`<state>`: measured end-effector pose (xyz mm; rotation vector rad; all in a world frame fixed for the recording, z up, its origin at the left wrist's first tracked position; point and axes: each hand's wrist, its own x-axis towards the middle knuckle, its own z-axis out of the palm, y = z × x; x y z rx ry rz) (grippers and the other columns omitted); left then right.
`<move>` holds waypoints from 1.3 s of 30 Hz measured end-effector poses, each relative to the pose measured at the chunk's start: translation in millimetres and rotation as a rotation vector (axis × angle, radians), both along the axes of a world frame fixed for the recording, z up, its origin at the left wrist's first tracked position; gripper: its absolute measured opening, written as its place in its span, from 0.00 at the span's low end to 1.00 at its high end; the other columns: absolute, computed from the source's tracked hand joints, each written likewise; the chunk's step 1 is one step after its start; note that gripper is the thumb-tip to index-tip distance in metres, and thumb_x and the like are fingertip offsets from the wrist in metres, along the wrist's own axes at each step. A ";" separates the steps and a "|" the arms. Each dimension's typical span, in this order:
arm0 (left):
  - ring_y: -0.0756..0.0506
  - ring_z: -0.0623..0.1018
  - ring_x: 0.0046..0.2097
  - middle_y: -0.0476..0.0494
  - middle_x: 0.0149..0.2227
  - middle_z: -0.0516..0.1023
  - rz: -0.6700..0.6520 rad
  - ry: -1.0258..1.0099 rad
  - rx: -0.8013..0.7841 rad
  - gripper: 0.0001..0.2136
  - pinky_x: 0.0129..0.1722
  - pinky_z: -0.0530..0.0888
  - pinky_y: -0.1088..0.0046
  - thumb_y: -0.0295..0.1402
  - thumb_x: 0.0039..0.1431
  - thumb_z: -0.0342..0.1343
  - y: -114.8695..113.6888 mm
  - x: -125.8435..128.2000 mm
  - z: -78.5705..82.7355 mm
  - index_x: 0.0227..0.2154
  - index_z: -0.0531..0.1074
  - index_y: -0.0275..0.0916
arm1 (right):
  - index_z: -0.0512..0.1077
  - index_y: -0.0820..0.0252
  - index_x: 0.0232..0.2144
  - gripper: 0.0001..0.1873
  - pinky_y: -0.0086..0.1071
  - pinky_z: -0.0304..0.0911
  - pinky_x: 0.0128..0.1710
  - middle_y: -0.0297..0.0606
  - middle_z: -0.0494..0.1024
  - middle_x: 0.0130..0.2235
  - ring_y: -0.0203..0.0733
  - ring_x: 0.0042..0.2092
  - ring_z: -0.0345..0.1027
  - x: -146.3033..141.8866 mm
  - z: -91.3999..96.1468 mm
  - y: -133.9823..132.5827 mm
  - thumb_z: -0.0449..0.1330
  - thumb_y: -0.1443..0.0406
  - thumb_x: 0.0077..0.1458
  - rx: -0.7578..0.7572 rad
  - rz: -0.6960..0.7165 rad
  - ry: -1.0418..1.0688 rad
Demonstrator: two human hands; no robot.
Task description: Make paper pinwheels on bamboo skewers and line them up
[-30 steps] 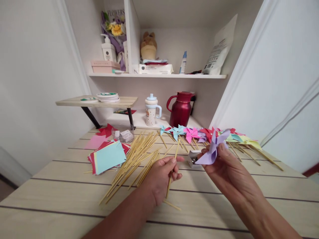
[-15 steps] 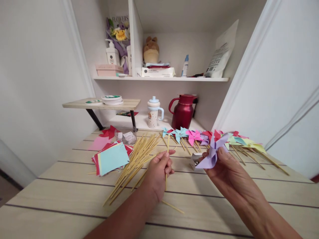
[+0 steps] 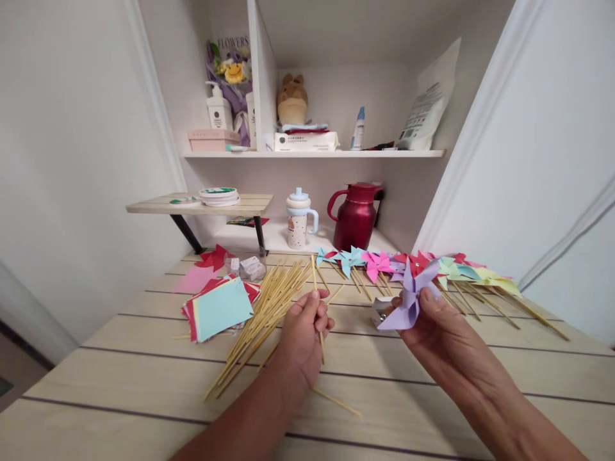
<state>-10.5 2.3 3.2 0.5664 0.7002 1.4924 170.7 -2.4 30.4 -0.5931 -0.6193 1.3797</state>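
Note:
My left hand [image 3: 302,333] is closed on a thin bamboo stick [image 3: 316,282], which stands nearly upright above the wooden table [image 3: 120,371]. My right hand [image 3: 435,320] pinches a folded lilac paper pinwheel [image 3: 408,298] a little to the right of the stick. Stick and pinwheel are apart. Just behind the pinwheel a small silver stapler [image 3: 382,308] lies on the table. A loose pile of bamboo sticks [image 3: 262,310] lies left of my left hand.
A stack of coloured paper squares [image 3: 218,307] lies at the left. Finished pinwheels on sticks [image 3: 432,272] lie in a row at the back right. Behind them stand a red jug [image 3: 355,218] and a lidded cup [image 3: 298,221]. Shelves above hold bottles and boxes.
My left hand has turned the stick from a rightward lean to nearly upright and raised it a little. The right hand keeps the pinwheel in much the same place.

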 end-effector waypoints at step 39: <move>0.53 0.68 0.25 0.47 0.24 0.75 0.127 0.230 -0.024 0.13 0.31 0.67 0.74 0.38 0.47 0.68 -14.4 8.4 10.5 0.30 0.79 0.32 | 0.75 0.49 0.30 0.07 0.32 0.76 0.44 0.26 0.78 0.32 0.35 0.34 0.73 13.6 15.7 -19.7 0.70 0.60 0.51 0.004 0.057 -0.035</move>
